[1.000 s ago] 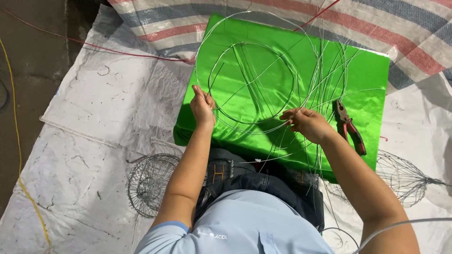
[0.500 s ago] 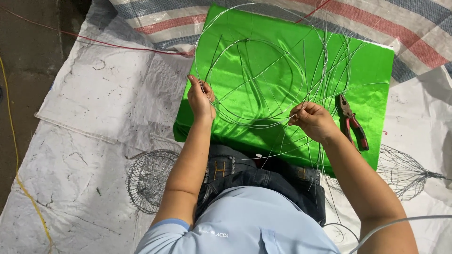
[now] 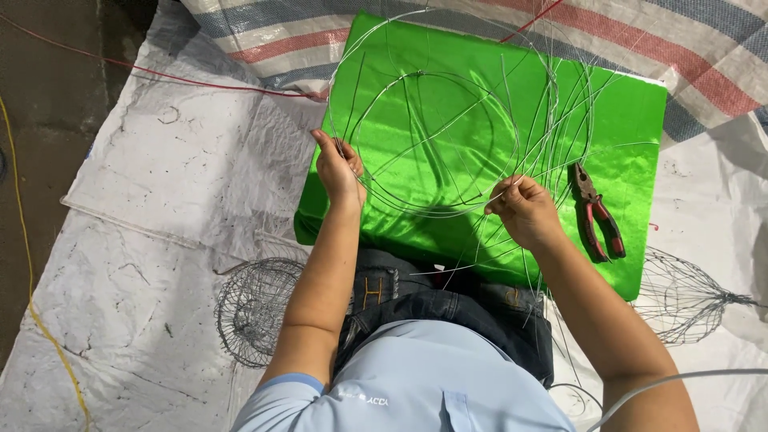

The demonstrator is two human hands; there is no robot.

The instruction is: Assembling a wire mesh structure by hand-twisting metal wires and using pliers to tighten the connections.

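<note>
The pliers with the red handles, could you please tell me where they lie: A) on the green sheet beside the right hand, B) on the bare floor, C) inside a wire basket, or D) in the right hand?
A: the pliers lie loose on the green sheet, just beside the right hand, which pinches wire instead.

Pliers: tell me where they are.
In the head view, the pliers lie on the green sheet near its right edge, just right of the right hand.

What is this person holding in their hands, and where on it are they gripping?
Both hands hold a thin wire frame over the green sheet. The left hand pinches the ring's left edge; the right hand grips where several wires bunch at its lower right.
</note>
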